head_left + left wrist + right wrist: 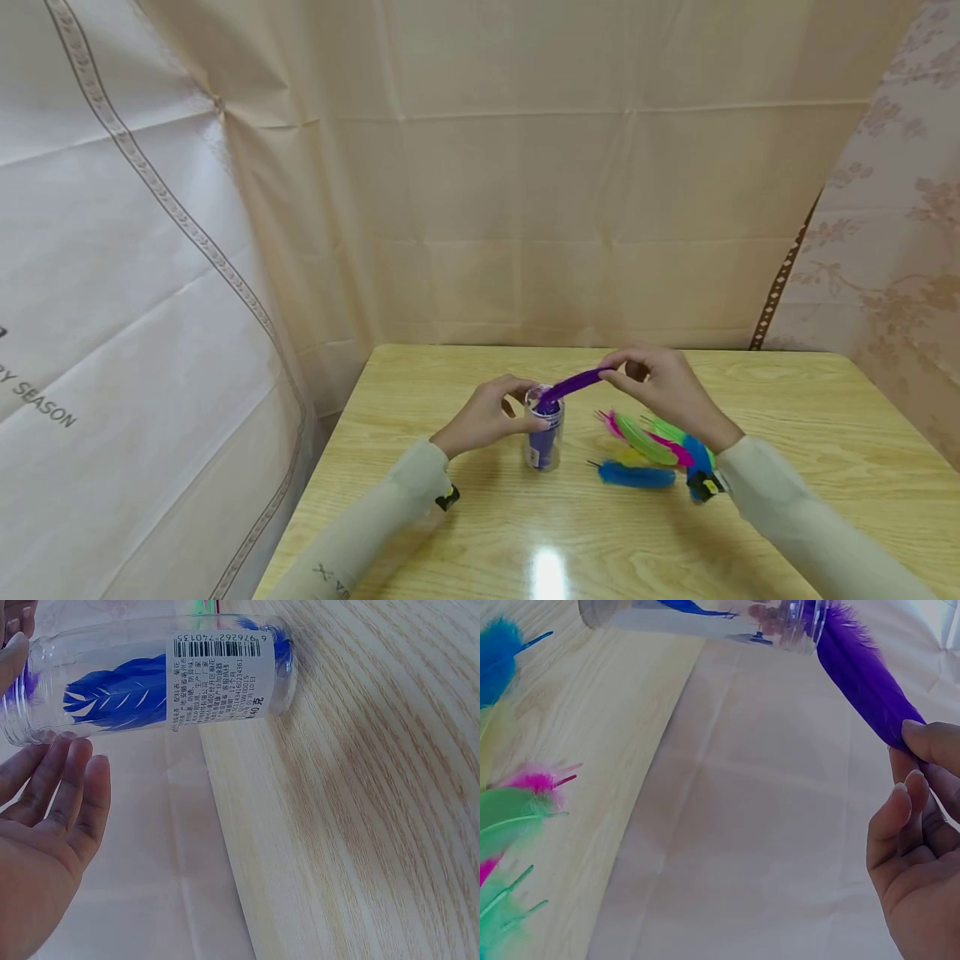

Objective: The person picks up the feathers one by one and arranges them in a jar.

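Head view, left grip point(483, 418) round one clear cylindrical jar point(553, 454), right grip point(672, 387) pinching one purple feather point(576, 383) at its mouth, several blue, green, yellow, pink feathers point(643, 442) beside, pale wood-grain worktop point(472, 537), beige cloth point(510, 183) behind.

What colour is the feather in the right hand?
Deep purple; the feather shows best in the right wrist view.

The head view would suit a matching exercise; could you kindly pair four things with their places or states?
1. Clear cylindrical jar
2. Long purple feather
3. White printed label
4. Loose multicoloured feathers

A. Stuck on the jar's side
B. Lying on the pale wooden tabletop
C. Held near the top by the left-hand grip
D. Pinched in the right-hand grip

Pairs: 1-C; 2-D; 3-A; 4-B
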`<action>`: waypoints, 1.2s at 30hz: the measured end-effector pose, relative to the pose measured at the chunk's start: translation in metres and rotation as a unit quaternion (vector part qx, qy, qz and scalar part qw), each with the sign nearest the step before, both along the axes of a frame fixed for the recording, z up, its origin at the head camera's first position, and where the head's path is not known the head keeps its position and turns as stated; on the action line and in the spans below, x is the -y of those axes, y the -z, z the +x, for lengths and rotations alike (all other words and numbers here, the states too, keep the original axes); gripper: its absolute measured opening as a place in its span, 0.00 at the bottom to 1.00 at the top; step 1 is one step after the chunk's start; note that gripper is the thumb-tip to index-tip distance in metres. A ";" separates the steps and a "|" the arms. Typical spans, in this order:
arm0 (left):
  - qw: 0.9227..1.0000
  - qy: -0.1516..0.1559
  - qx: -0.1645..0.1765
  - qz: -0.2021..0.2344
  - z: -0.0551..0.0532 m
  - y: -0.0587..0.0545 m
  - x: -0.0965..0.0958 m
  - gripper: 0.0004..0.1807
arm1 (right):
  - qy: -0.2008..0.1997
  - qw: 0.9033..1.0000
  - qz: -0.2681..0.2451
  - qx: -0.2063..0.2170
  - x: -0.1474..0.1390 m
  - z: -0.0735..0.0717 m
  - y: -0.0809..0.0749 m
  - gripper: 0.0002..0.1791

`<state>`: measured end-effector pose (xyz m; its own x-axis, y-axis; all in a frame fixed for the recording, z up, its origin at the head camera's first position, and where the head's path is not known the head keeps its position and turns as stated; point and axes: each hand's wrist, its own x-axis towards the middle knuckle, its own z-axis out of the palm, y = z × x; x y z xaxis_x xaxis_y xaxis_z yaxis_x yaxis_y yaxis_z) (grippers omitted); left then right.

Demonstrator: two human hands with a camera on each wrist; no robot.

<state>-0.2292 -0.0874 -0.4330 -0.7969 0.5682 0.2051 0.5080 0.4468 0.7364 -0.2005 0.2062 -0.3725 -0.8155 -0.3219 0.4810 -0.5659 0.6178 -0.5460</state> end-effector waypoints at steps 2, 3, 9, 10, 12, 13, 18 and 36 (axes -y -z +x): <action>1.000 0.000 0.000 0.001 0.000 0.000 -0.001 0.33 | -0.011 1.000 0.004 -0.011 0.002 -0.001 0.000 0.05; 1.000 -0.001 0.000 0.001 0.000 0.000 -0.001 0.33 | -0.017 1.000 0.007 -0.017 0.002 -0.001 0.001 0.06; 1.000 0.001 -0.004 0.005 -0.001 0.000 -0.002 0.32 | -0.040 0.999 0.009 -0.029 0.010 -0.003 0.003 0.06; 1.000 0.002 -0.004 0.006 -0.001 0.000 -0.002 0.32 | -0.043 0.999 0.008 -0.030 0.012 -0.003 0.004 0.06; 1.000 0.003 -0.006 0.007 -0.001 0.000 -0.001 0.32 | -0.049 0.998 0.007 -0.032 0.016 -0.004 0.006 0.06; 1.000 0.004 -0.007 0.007 -0.001 0.000 -0.001 0.33 | -0.052 0.998 0.007 -0.032 0.018 -0.004 0.007 0.06; 1.000 0.004 -0.007 0.003 0.000 0.000 -0.001 0.34 | -0.071 0.997 0.008 -0.027 0.029 -0.005 0.012 0.05; 1.000 0.019 -0.016 0.015 -0.001 0.002 0.001 0.28 | -0.119 0.992 0.038 -0.014 0.059 -0.006 0.029 0.06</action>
